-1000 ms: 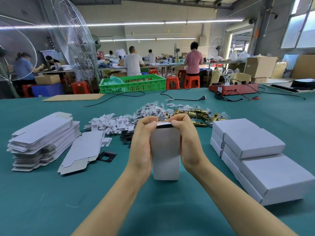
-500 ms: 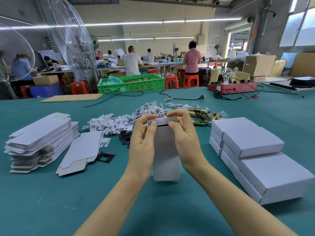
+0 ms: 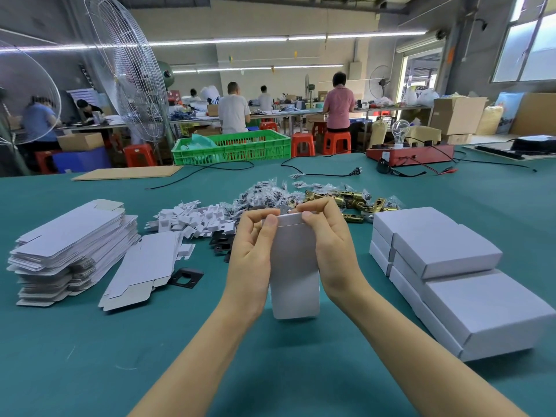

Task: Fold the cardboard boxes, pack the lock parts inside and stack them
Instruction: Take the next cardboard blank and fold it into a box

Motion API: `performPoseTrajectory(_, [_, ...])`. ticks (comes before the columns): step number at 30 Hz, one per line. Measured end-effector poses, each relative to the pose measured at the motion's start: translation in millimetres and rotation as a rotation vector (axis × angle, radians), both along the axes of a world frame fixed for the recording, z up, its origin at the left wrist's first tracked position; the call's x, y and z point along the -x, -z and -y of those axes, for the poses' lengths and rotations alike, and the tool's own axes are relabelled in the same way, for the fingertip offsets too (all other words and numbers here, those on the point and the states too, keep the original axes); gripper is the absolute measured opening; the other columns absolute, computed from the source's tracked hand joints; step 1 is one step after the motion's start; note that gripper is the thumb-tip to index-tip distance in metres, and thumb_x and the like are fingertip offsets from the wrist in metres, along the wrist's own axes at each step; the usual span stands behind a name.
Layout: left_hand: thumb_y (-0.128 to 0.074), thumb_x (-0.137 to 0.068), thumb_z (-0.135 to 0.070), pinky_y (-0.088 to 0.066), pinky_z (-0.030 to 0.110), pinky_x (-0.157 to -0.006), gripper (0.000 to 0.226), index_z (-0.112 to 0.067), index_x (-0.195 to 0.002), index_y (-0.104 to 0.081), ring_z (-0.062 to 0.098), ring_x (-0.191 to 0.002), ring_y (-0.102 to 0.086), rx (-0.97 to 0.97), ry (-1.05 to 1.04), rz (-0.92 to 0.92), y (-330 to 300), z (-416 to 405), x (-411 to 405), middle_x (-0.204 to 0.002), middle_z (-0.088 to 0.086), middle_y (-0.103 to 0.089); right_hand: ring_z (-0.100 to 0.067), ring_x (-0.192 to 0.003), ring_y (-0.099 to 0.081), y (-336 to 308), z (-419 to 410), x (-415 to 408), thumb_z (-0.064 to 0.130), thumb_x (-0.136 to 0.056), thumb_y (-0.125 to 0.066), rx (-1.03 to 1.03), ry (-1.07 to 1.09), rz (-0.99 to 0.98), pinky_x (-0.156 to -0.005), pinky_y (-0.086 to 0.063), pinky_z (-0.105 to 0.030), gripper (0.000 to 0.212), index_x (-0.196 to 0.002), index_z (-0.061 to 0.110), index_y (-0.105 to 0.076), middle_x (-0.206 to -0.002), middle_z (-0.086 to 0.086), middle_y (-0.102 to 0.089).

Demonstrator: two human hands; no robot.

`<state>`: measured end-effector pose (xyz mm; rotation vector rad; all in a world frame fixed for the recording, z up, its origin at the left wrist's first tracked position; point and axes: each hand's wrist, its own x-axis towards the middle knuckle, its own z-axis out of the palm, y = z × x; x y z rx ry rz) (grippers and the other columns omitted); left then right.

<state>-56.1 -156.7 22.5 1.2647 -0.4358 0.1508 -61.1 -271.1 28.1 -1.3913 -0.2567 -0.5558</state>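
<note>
Both hands — the left hand and the right hand — hold the white box upright on the counter, pinching its top flap. Thin card probably bends easily, so hold its edges. Finished boxes sit right of it.

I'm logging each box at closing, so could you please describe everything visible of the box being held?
The box is a slim white carton, apparently thin card with a smooth matte face and no print visible. It stands upright on its short end on the green table, between the stack of flat blanks on the left and the stack of closed boxes on the right. The left hand and right hand grip its sides, thumbs and fingertips pinching the top flap, which looks folded over. Its contents are hidden.
</note>
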Motion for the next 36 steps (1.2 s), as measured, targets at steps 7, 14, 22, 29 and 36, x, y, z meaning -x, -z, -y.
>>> performPoseTrajectory(7, [-0.054, -0.085, -0.044, -0.050, 0.032, -0.068, 0.020, -0.027, -0.093, -0.061, 0.008, -0.074, -0.060, 0.005, -0.027, -0.007, 0.6, 0.5, -2.2, -0.084, -0.007, -0.068, -0.003, -0.077, -0.054, -1.6, -2.5, 1.7, 0.019, -0.100, -0.049, -0.013, 0.037, -0.033, -0.070, -0.043, -0.017, 0.016, -0.089, 0.015, -0.060, -0.084, 0.010, -0.062])
performPoseTrajectory(14, [-0.052, -0.085, -0.045, -0.052, 0.030, -0.065, 0.018, -0.033, -0.086, -0.066, 0.004, -0.073, -0.062, 0.022, -0.022, 0.001, -4.8, -1.4, -2.0, -0.084, -0.010, -0.070, -0.013, -0.083, -0.055, -8.1, -5.3, 5.0, 0.022, -0.099, -0.050, -0.091, -0.008, -0.065, -0.076, -0.044, -0.035, 0.019, -0.085, 0.021, -0.063, -0.090, 0.003, -0.065])
performPoseTrajectory(22, [-0.047, -0.102, -0.020, -0.048, 0.027, -0.063, 0.024, -0.024, -0.083, -0.061, 0.006, -0.071, -0.058, 0.029, -0.065, -0.073, -4.1, -3.2, -2.5, -0.083, -0.006, -0.066, -0.017, -0.087, -0.056, -5.3, -6.3, 5.0, 0.024, -0.091, -0.052, -0.042, 0.003, -0.102, -0.079, -0.044, -0.039, 0.017, -0.084, 0.017, -0.066, -0.094, -0.006, -0.067])
performPoseTrajectory(29, [-0.048, -0.080, -0.026, -0.043, 0.031, -0.062, 0.018, -0.033, -0.073, -0.063, 0.006, -0.068, -0.055, -0.042, -0.090, -0.092, -7.8, -2.2, 1.1, -0.075, -0.009, -0.063, -0.005, -0.081, -0.053, -2.9, -9.2, 3.5, 0.023, -0.078, -0.042, 0.010, 0.047, -0.147, -0.073, -0.041, -0.027, 0.021, -0.084, 0.019, -0.063, -0.089, 0.006, -0.066])
performPoseTrajectory(36, [-0.055, -0.086, -0.037, -0.049, 0.029, -0.080, 0.014, -0.042, -0.097, -0.062, 0.014, -0.091, -0.059, -0.149, -0.116, 0.116, -8.1, -0.4, 8.5, -0.104, -0.006, -0.063, -0.022, -0.090, -0.055, -4.1, -8.6, 2.4, 0.039, -0.080, -0.041, -0.097, 0.047, -0.285, -0.077, -0.043, -0.039, 0.033, -0.095, 0.017, -0.061, -0.104, -0.014, -0.063])
